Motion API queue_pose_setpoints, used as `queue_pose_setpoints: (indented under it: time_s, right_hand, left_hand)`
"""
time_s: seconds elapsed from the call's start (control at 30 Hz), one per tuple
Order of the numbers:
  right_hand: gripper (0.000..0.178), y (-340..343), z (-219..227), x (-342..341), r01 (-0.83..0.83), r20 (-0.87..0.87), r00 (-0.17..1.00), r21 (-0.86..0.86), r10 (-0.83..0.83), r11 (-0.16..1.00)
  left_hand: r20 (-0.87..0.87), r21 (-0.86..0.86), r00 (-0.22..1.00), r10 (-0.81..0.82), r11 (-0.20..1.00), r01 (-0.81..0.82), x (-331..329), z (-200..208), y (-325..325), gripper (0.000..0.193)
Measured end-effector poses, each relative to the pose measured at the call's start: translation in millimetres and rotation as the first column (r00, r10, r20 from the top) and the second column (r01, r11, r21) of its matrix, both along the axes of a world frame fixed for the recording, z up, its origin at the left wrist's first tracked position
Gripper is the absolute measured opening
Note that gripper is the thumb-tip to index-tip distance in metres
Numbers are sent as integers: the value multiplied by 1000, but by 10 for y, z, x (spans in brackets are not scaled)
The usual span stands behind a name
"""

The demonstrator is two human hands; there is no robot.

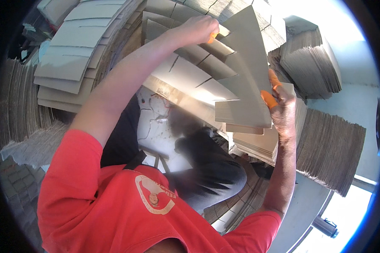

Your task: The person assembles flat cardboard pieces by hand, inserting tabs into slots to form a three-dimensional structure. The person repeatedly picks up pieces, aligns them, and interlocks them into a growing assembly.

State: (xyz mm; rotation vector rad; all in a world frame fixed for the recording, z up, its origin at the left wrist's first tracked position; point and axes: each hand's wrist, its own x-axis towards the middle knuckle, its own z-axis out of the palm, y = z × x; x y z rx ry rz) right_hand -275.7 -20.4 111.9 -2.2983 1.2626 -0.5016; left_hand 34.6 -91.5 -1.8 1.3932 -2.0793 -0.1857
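Note:
A tall grey cardboard sheet (251, 63) stands tilted in front of me, above slotted cardboard strips (198, 76) fanned in rows on its left. My right hand (283, 107), with orange finger covers, pinches the sheet's right edge between thumb and finger. Farther off, my left hand (198, 30) is closed at the far end of the strips, an orange cover showing on one digit. A strip's end juts out beside it, though its fingertips are partly hidden. Below the sheet, next to my right wrist, lies a stack of flat cardboard pieces (255, 143).
Slotted cardboard sheets (78, 50) are piled at the left, beside a tall stack (17, 101). More cardboard stacks (310, 61) (331, 147) stand at the right. A wooden board edge (177, 99) runs under the strips. My bent leg (215, 173) is below.

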Motion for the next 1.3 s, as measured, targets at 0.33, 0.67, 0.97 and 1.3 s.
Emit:
queue_pose_setpoints:
  time_s: [0.33, 0.67, 0.97, 1.3]
  right_hand:
    - [18, -84, -365, 473, -247, -634, 750, -3, 189, 969]
    - [31, 81, -602, -873, 319, -165, 781, -724, -602, 612]
    - [42, 363, -1003, -1899, 517, -321, 606, -536, -728, 667]
    - [31, 417, -894, -1840, 766, 125, 596, -384, -793, 516]
  left_hand:
    - [92, 29, 994, 63, 997, -66, -78, 59, 46, 5]
    - [-194, -212, 975, 107, 966, -149, -68, 355, 873, 46]
    - [-362, -163, 921, 145, 963, -216, -302, 122, 1437, 36]
    - [-296, -222, 949, 109, 958, -180, -283, 117, 1467, 33]
